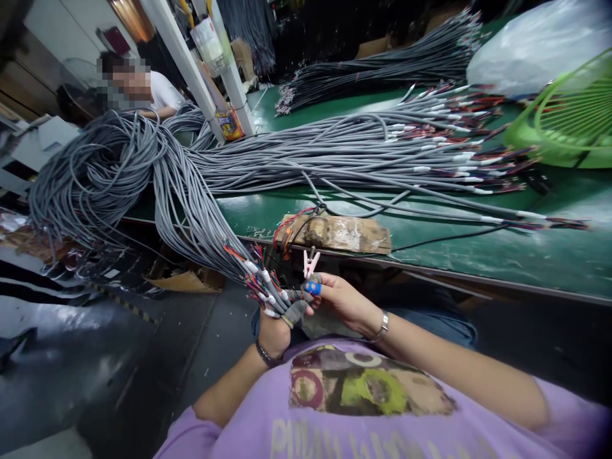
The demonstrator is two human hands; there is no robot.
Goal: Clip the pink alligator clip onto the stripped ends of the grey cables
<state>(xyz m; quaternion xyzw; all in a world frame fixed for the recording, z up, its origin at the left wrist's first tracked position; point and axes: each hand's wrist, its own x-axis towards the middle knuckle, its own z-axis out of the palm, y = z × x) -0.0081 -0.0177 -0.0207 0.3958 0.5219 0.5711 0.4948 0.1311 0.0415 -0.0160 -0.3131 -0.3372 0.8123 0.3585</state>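
My left hand, with grey finger covers, is closed around the ends of a bundle of grey cables. White sleeves and thin coloured wires stick out at these ends. Beside it, my right hand is closed in a pinch, a blue cover on its thumb. Its fingertips meet the wire ends by my left fingers; what lies between them is too small to tell. A pale pink clothespin stands just above my right fingertips, at the table's edge.
A worn wooden block with wires tied round it lies on the green table's front edge. Behind it stretch many grey cables. Black cables, a green fan and a plastic bag are farther back. A person sits at back left.
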